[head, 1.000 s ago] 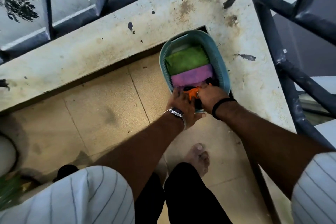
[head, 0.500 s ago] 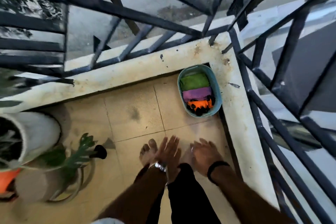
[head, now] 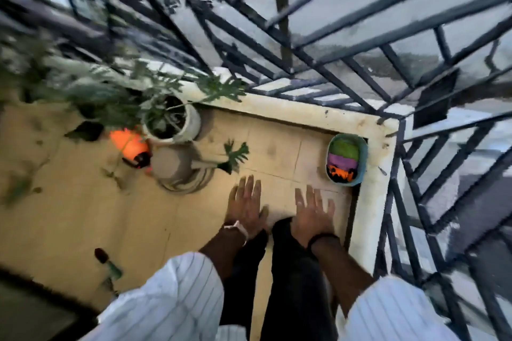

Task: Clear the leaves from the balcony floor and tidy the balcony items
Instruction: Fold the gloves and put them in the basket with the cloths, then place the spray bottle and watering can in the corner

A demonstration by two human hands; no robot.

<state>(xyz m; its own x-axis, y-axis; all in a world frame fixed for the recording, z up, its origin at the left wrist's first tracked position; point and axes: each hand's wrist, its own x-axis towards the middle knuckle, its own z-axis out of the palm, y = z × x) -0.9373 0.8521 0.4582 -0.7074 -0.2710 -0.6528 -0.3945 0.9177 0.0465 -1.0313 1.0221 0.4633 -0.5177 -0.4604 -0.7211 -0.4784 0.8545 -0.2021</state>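
Note:
A teal basket (head: 363, 159) stands on the tiled floor in the balcony's far right corner, holding a green cloth, a purple cloth and an orange and black item. My left hand (head: 246, 203) and my right hand (head: 311, 209) hang above the floor in front of me, fingers spread and straight, holding nothing. Both are well short of the basket. A few small leaves (head: 36, 190) lie on the floor at the left, blurred.
A white pot with a plant (head: 171, 120) stands at the back, with a grey watering can (head: 177, 163) and an orange object (head: 127, 142) beside it. A small green-handled tool (head: 109, 263) lies near left. A dark metal railing (head: 318, 50) on a stained ledge (head: 379, 174) bounds the far and right sides.
Both hands let go of the orange item in the basket and drew back, now open. The view has risen and swung left, bringing the pot, watering can and tool into sight.

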